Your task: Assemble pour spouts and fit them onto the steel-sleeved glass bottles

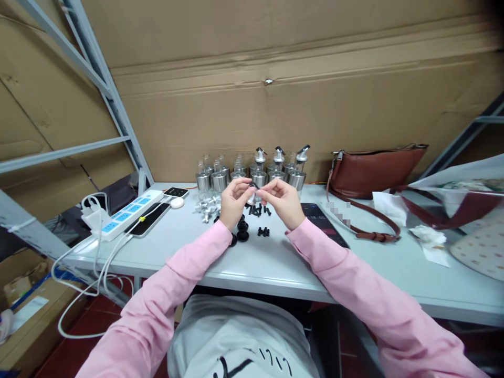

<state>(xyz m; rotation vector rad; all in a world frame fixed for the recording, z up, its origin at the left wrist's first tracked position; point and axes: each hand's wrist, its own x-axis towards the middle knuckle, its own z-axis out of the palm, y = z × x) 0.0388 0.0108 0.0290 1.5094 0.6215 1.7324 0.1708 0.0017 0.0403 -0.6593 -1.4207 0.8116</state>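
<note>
My left hand [233, 200] and my right hand [282, 200] are raised together above the grey table [268, 262], fingers pinched on one small metal-and-black pourer part [252, 198] between them. Directly below lie several small black plugs [258, 211] and black round caps [242, 231]. Behind the hands stands a cluster of glass bottles with steel collars [220, 176]; three at the right carry metal pourer spouts [279, 155]. A few loose metal spouts [205, 210] lie to the left of my left hand.
A white-and-blue power strip [128, 212] with cables, two phones [146, 220] and a white earbud case [177, 202] sit at the left. A dark tablet [323, 223], a brown leather bag [374, 168] with strap, tissues [429, 239] and a plastic bag are at the right. Cardboard lines the back.
</note>
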